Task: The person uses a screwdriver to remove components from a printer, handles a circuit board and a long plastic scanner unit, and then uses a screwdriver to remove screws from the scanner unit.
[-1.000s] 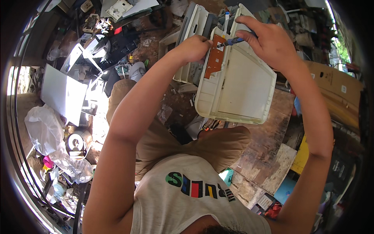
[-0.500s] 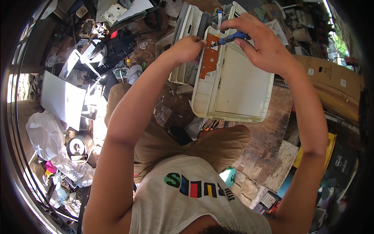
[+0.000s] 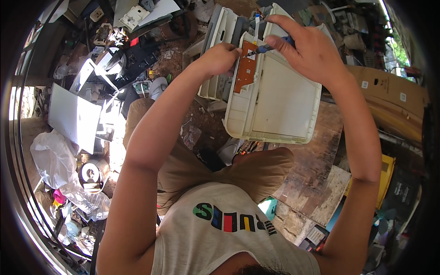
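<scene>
Head view: right hand (image 3: 311, 55) at 1 o'clock, fingers closed around a blue-handled screwdriver (image 3: 268, 47), tip pointing toward 9 o'clock onto the orange circuit board (image 3: 246, 68). Left hand (image 3: 222, 58) at 12 o'clock, fingers curled and pinched right at the screwdriver tip, touching the board's upper edge; can't tell if they hold a screw. Board sits in the upper left corner of a cream plastic casing panel (image 3: 279, 101), which stands tilted over the person's knees (image 3: 256, 165). More cream printer housing (image 3: 219, 59) just behind it, partly hidden by the left hand. Wooden tabletop (image 3: 316, 169) at 4 o'clock under the panel. At 9 o'clock: white sheet panel (image 3: 73, 119), clear plastic bags (image 3: 59, 160), tape roll (image 3: 91, 173). Cardboard box (image 3: 389, 101) at 3 o'clock. Scrap electronics (image 3: 128, 55) piled at 11 o'clock, well apart from both hands.
</scene>
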`<state>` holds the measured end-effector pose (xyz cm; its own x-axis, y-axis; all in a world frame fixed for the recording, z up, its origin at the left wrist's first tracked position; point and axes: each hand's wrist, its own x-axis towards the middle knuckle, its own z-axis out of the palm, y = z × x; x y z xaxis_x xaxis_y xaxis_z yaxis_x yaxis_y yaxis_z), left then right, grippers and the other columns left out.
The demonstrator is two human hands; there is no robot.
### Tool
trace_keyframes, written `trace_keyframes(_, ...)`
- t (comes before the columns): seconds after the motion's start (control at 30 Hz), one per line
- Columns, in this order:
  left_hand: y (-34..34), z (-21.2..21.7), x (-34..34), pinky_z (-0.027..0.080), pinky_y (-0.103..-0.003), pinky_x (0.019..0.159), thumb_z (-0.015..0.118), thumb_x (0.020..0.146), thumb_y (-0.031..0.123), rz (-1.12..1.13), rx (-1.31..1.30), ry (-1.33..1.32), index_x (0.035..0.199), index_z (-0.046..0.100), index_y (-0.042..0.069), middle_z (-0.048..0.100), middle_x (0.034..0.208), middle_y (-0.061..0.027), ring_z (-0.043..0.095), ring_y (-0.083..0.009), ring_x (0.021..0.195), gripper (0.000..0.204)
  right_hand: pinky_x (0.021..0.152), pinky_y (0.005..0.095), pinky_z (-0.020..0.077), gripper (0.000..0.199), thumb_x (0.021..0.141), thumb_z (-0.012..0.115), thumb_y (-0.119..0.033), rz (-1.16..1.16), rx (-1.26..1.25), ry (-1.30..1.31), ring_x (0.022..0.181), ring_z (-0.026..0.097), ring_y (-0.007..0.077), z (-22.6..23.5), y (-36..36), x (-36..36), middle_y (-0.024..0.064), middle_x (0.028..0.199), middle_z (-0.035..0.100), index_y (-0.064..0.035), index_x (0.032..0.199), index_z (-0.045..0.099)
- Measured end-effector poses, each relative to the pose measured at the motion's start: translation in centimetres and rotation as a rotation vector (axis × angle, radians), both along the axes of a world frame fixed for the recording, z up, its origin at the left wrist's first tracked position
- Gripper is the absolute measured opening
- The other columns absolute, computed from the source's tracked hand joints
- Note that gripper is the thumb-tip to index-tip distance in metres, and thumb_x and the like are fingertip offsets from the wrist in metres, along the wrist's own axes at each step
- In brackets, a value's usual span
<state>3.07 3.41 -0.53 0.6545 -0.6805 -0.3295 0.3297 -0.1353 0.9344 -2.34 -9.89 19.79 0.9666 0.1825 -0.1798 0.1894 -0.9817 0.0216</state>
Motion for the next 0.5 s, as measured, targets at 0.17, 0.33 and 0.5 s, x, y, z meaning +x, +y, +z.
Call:
trace_keyframes(0.17, 0.3, 0.7, -0.3, 0.058, -0.036, 0.076, 0.053, 0.099, 0.026, -0.011, -0.036, 0.048, 0.131, 0.049, -0.005, 0.062, 0.115, -0.0165, 0.066, -0.0238, 0.093, 0.045, 0.067, 0.037, 0.0475, 0.037, 0.091, 0.063, -0.019, 0.364, 0.177, -0.168, 0.074, 0.057, 0.0252, -1.4, -2.5, 0.0, 0.0102, 0.097, 0.063, -0.0168, 0.127, 0.056)
trace_keyframes(0.33, 1.0, 1.0, -0.3, 0.058, -0.036, 0.076, 0.06, 0.093, 0.019, -0.008, -0.081, -0.102, 0.132, 0.047, 0.004, 0.06, 0.12, -0.0176, 0.065, -0.0252, 0.098, 0.043, 0.068, 0.036, 0.0467, 0.036, 0.088, 0.058, -0.006, 0.126, 0.084, -0.102, 0.078, 0.056, 0.0237, -0.4, -0.8, -0.9, 0.0082, 0.097, 0.058, -0.0144, 0.123, 0.057)
trace_keyframes(0.5, 1.0, 0.4, -0.3, 0.055, -0.037, 0.077, 0.068, 0.086, 0.019, -0.034, 0.029, -0.722, 0.114, 0.063, 0.009, 0.062, 0.117, -0.0136, 0.067, -0.0252, 0.093, 0.03, 0.069, 0.0339, 0.0457, 0.038, 0.08, 0.052, 0.006, 0.251, 0.249, -0.063, 0.086, 0.056, 0.0221, -0.3, -1.3, -0.7, 0.0062, 0.099, 0.056, -0.0103, 0.114, 0.059)
